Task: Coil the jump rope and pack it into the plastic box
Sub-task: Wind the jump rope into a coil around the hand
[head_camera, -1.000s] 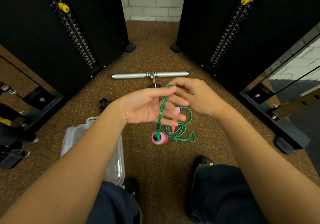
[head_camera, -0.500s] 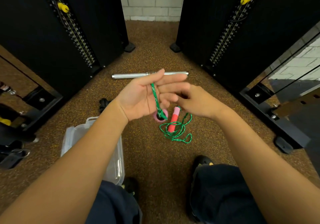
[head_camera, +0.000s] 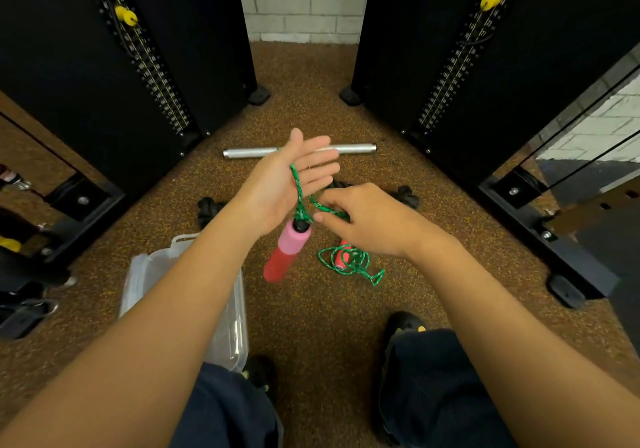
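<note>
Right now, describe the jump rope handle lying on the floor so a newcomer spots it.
Between the black weight towers, on the brown floor, lies a tangle of green rope. The handle lies inside it, just under the right hand. Unlike the other handle, dangling from rope across the left hand, this one rests on the floor.

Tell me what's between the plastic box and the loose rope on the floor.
Head view: bare floor; the pink handle dangles over it on rope from the left hand.
</note>
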